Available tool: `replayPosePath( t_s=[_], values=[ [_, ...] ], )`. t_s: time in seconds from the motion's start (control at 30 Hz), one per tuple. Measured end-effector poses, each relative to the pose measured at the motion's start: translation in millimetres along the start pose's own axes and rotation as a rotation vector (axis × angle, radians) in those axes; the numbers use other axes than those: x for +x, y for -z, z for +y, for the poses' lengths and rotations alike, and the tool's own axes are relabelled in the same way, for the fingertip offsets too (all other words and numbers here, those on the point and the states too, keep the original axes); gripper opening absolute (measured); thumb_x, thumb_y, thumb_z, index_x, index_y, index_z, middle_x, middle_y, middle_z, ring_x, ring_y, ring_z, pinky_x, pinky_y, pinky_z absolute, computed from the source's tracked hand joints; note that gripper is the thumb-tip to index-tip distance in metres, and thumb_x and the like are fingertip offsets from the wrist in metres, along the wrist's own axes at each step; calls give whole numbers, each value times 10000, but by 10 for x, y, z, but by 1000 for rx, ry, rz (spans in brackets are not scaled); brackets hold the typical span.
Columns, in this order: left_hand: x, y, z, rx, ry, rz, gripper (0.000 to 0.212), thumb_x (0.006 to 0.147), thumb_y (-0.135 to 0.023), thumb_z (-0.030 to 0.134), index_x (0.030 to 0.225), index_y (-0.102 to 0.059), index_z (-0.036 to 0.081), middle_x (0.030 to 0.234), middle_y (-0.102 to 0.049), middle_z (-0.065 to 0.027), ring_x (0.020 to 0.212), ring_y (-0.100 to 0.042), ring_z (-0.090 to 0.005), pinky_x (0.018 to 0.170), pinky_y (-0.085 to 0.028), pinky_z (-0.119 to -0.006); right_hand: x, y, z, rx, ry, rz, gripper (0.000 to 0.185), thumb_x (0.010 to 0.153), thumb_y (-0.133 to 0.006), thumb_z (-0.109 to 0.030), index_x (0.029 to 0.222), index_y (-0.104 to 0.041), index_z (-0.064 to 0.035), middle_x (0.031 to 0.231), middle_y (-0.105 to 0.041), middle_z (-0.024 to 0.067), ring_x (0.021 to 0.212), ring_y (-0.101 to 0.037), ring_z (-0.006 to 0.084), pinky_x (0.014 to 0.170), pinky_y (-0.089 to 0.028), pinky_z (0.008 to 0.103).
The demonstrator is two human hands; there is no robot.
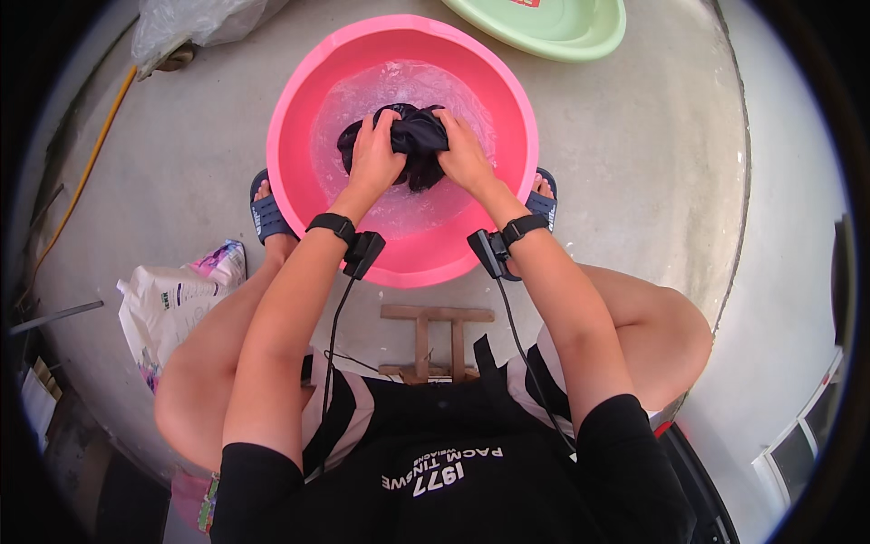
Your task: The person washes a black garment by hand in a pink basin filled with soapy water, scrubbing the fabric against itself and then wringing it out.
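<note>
A wet, bunched black cloth (416,134) is between my two hands, over a pink plastic basin (293,143). My left hand (377,155) grips its left side, and my right hand (465,151) has hold of the right side. Soapy water (401,78) with suds lies in the bottom of the basin, and the lower folds of the cloth hang down to it. The fingertips of both hands are partly hidden in the fabric.
A pale green basin (578,47) stands at the top right. A printed plastic bag (180,292) lies beside my left leg, and clear plastic sheeting (197,27) is at the upper left. A yellow hose (102,139) runs along the concrete floor. Below the pink basin is a wooden stool (438,315).
</note>
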State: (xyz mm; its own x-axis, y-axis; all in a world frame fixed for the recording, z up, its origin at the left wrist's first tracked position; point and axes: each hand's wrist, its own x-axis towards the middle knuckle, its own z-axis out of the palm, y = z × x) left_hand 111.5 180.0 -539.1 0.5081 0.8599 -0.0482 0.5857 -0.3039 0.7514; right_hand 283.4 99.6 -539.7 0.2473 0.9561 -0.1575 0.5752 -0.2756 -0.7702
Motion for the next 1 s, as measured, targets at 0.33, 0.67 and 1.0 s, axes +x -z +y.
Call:
replayPosePath(
  t_s=[0.33, 0.67, 1.0],
  values=[
    [-463, 352, -477, 283, -199, -348, 860, 668, -920, 314, 1402, -508, 140, 1525, -346, -256, 1406, -354, -494, 1116, -403, -560, -464, -353, -95, -243, 181, -211, 803, 753, -840, -302, 1461, -478, -190, 1420, -423, 251, 1333, -410, 444, 1064, -414, 597],
    [-358, 209, -393, 678, 183, -466, 1334, 649, -945, 445, 1655, -72, 364, 1714, 16, -220, 1558, -35, -510, 1150, -300, -710, -339, -602, -134, -549, -14, -188, 1060, 715, -899, -456, 1581, -288, -485, 1660, -180, 189, 1508, -218, 457, 1107, -285, 763],
    [-277, -126, -623, 442, 415, -514, 1444, 618, -972, 283, 1647, 41, 276, 1600, -176, -304, 1422, -325, -550, 1065, -456, -651, 97, -741, -191, -638, -201, -406, 1271, 626, -968, -413, 1584, -147, -572, 1702, -43, 181, 1488, -193, 547, 1023, -429, 745]
  ],
)
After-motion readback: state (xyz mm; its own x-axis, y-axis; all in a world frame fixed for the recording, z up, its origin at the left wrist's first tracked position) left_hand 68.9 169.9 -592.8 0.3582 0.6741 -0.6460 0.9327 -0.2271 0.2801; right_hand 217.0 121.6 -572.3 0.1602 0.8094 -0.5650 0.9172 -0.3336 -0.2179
